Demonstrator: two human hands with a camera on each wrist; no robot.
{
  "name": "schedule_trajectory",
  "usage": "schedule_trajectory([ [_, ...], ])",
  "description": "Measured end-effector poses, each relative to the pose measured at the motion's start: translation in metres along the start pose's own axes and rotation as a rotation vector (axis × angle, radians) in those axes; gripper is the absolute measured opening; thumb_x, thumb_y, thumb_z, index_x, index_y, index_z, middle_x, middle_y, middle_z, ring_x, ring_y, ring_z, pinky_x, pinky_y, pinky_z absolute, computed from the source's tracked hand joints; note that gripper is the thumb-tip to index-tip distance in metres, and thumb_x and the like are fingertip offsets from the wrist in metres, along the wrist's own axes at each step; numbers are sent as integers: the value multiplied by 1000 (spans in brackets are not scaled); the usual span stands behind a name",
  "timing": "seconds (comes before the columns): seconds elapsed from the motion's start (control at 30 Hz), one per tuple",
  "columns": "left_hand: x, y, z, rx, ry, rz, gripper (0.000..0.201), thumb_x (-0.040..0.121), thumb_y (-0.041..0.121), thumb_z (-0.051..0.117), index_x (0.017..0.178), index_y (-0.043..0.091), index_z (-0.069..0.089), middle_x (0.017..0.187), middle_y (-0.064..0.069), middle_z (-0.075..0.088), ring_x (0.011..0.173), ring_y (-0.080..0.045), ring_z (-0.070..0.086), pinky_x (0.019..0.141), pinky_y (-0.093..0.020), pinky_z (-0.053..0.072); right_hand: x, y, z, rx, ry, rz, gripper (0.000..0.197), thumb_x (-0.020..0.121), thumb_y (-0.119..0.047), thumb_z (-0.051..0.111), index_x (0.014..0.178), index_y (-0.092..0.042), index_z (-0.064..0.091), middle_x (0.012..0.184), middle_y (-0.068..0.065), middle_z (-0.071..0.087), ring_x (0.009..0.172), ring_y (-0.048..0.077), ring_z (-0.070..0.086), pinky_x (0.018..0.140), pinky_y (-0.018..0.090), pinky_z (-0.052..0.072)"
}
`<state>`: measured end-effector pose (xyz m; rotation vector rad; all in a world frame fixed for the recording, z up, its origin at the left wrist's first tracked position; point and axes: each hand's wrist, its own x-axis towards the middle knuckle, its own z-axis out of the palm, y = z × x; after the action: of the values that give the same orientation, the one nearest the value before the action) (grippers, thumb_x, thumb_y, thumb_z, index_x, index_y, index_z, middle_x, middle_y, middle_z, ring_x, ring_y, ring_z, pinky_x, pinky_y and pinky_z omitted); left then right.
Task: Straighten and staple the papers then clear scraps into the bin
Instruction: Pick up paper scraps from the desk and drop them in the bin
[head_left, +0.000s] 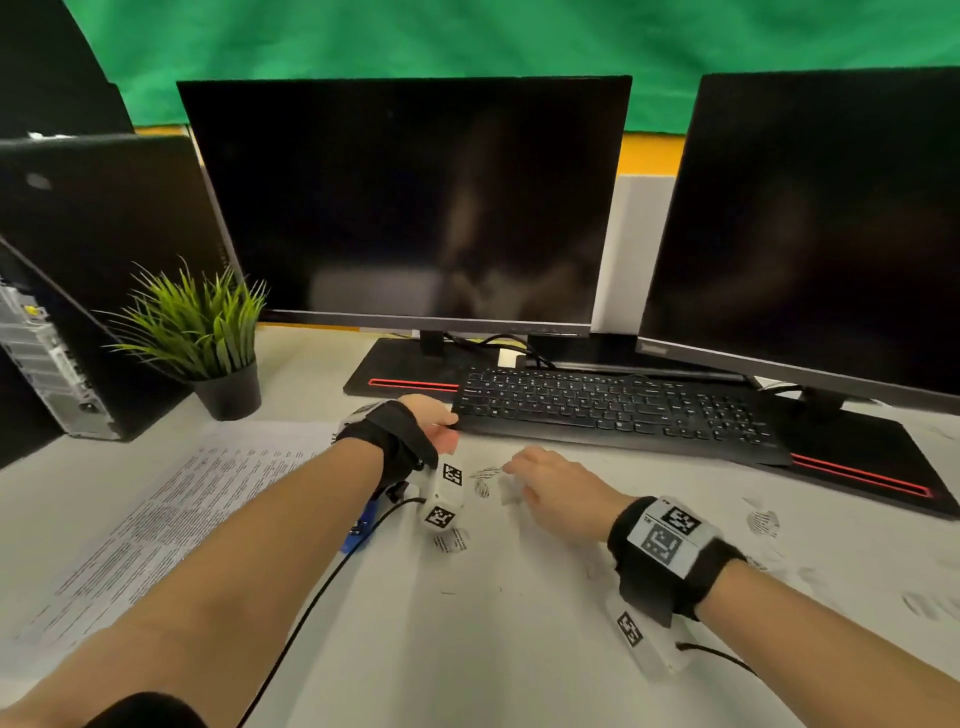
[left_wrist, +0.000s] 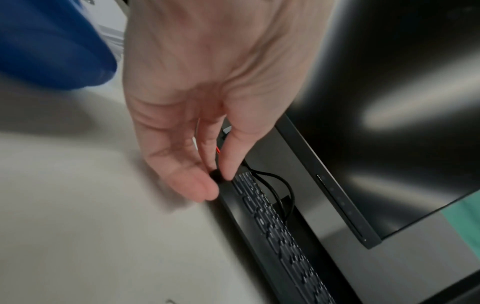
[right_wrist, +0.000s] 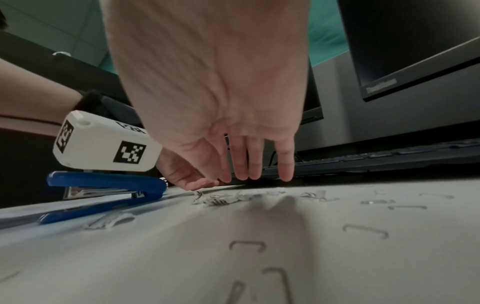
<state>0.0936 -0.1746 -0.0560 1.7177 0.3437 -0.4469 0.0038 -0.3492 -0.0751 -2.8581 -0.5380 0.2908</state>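
Observation:
The printed papers (head_left: 171, 514) lie flat on the desk at the left, and a blue stapler (head_left: 362, 526) rests on their right edge under my left wrist. The stapler (right_wrist: 103, 186) also shows beside my right palm. Torn paper scraps (head_left: 486, 477) lie between my hands, and another scrap (head_left: 451, 540) sits nearer me. My left hand (head_left: 445, 427) hovers open, palm sideways, at the keyboard's front left corner; its fingers (left_wrist: 205, 191) hang relaxed and hold nothing. My right hand (head_left: 514, 467) reaches straight-fingered down to the scraps (right_wrist: 218, 199), fingertips (right_wrist: 285, 174) just above the desk. No bin is in view.
A black keyboard (head_left: 613, 410) lies just beyond both hands, with two dark monitors (head_left: 405, 202) behind it. A potted plant (head_left: 208, 338) and a computer case (head_left: 47, 358) stand at the left. More scraps (head_left: 761, 522) and loose staples (right_wrist: 248, 245) litter the desk at the right.

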Motion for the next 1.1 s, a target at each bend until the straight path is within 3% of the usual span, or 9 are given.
schedule_trajectory([
  [0.1, 6, 1, -5, 60, -62, -26, 28, 99, 5, 42, 73, 6, 52, 71, -7, 57, 64, -16, 55, 92, -30, 49, 7, -4, -5, -31, -105, -3, 42, 92, -8, 39, 133, -13, 44, 140, 8, 40, 124, 29, 44, 103, 45, 39],
  [0.23, 14, 17, -20, 105, -20, -35, 19, 94, 1, 48, 78, 9, 54, 41, 0, 66, 38, -8, 64, 53, -20, 55, 33, -17, -12, -121, -229, -7, 45, 97, -22, 34, 141, -8, 34, 146, 9, 35, 134, 28, 37, 112, 43, 31],
  [0.5, 18, 39, -25, 147, -16, -62, 14, 92, 4, 55, 79, 1, 58, 47, -10, 67, 38, -12, 65, 45, -18, 54, 92, -31, -8, -190, -242, -3, 76, 95, -47, 38, 151, -9, 4, 161, 8, -4, 147, 25, 10, 119, 40, 16],
  [0.57, 19, 38, -25, 151, -41, -79, 9, 92, 4, 55, 85, 2, 60, 66, -11, 68, 56, -14, 65, 53, -20, 55, 100, -33, -8, -181, -247, 5, 76, 95, -49, 37, 152, -12, 3, 161, 6, -4, 148, 25, 10, 117, 40, 16],
  [0.67, 18, 38, -25, 157, -41, -111, 9, 92, 3, 56, 83, 2, 59, 79, -12, 63, 69, -15, 60, 45, -19, 54, 109, -33, -7, -162, -289, 30, 78, 94, -54, 33, 152, -13, 1, 161, 4, -3, 148, 23, 7, 118, 40, 11],
  [0.83, 18, 40, -26, 151, -40, -108, 7, 92, 3, 56, 87, 0, 58, 81, -12, 64, 70, -15, 61, 46, -18, 55, 71, -19, -13, -212, -372, -10, 76, 92, -59, 27, 149, -10, 18, 160, 7, 10, 145, 26, 21, 117, 45, 20],
  [0.97, 17, 43, -25, 137, -23, -75, 6, 92, 4, 55, 89, -1, 58, 80, -13, 64, 49, -14, 67, 45, -17, 54, -9, 6, -22, -208, -526, -36, 72, 95, -54, 30, 152, -15, 7, 161, -1, 1, 147, 22, 12, 120, 43, 14],
  [1.03, 14, 43, -24, 136, -29, -63, 12, 93, 4, 53, 83, 0, 56, 78, -12, 61, 48, -13, 65, 45, -16, 53, -22, 21, -33, -149, -542, 11, 63, 95, -52, 34, 148, -20, 26, 158, -1, 19, 143, 24, 24, 118, 43, 19],
  [1.1, 11, 42, -22, 156, -32, -62, 17, 95, 5, 50, 79, 0, 53, 78, -11, 58, 62, -13, 59, 50, -14, 52, -14, 31, -42, -87, -390, 21, 49, 96, -46, 36, 136, -19, 46, 145, 4, 42, 131, 24, 42, 112, 41, 31],
])
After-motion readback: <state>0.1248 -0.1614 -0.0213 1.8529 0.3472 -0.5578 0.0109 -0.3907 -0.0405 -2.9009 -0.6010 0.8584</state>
